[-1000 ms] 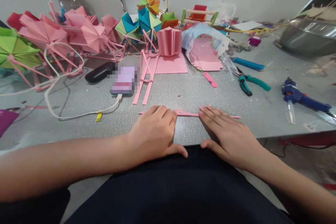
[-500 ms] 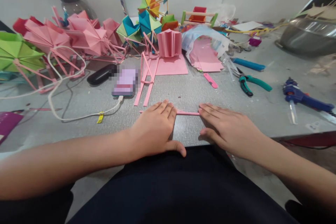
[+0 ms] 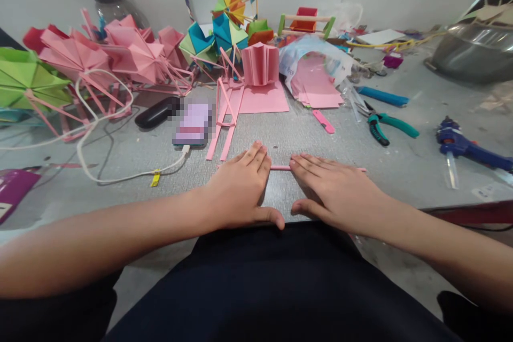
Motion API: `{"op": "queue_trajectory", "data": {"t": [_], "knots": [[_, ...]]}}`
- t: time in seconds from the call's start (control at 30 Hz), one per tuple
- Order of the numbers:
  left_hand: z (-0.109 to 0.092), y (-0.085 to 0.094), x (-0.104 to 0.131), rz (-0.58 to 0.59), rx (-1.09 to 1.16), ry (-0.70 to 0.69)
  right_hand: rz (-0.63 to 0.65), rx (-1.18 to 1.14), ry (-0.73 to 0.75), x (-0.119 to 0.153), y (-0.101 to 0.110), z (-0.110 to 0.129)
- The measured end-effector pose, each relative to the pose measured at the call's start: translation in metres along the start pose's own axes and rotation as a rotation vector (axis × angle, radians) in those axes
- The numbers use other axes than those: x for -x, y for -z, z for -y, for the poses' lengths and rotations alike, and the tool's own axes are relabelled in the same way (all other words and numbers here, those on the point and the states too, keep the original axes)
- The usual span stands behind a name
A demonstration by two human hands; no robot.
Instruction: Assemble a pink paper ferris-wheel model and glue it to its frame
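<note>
A thin rolled pink paper stick (image 3: 280, 168) lies crosswise near the table's front edge, its middle showing between my hands. My left hand (image 3: 240, 187) rests flat over its left part, fingers stretched forward and thumb out to the side. Over the right part lies my right hand (image 3: 331, 184), also flat with the thumb apart. The palms cover much of the stick; its right tip shows past my right hand. Just beyond my left hand stands a pink paper-strip frame (image 3: 227, 125), beside a pink sheet (image 3: 264, 99) bearing a pleated pink paper wheel (image 3: 260, 64).
A phone (image 3: 193, 124) on a white cable and a black case (image 3: 158, 112) lie at left, before several paper wheels (image 3: 76, 53). To the right are a pink cutter (image 3: 323, 121), pliers (image 3: 387, 125), a blue glue gun (image 3: 468, 144) and a metal bowl (image 3: 476, 51).
My right hand has shifted left, closer to my left hand, and slightly forward. My left fingers have moved a little forward. The stick's right tip now shows.
</note>
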State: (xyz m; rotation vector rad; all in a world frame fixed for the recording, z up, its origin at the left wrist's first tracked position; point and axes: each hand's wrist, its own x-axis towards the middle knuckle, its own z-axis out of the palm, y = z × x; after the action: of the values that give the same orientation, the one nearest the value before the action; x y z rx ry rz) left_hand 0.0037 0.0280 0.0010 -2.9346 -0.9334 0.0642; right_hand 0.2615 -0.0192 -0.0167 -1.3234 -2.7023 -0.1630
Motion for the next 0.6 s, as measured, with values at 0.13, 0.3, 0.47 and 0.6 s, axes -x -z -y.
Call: {"op": "queue_trajectory", "data": {"t": [0.13,0.3,0.47,0.6], "knots": [[0.004,-0.003,-0.002,-0.008,0.039,0.003,0.037,-0.022,0.014,-0.006,-0.001,-0.012],[0.01,-0.006,-0.005,-0.009,0.065,-0.005,0.036,-0.028,0.027,-0.007,-0.005,-0.019],[0.015,-0.004,-0.012,0.011,0.056,0.02,0.056,0.041,0.025,-0.014,-0.007,-0.022],[0.019,-0.003,-0.017,0.013,0.079,0.05,0.064,0.068,0.003,-0.027,-0.003,-0.03]]}}
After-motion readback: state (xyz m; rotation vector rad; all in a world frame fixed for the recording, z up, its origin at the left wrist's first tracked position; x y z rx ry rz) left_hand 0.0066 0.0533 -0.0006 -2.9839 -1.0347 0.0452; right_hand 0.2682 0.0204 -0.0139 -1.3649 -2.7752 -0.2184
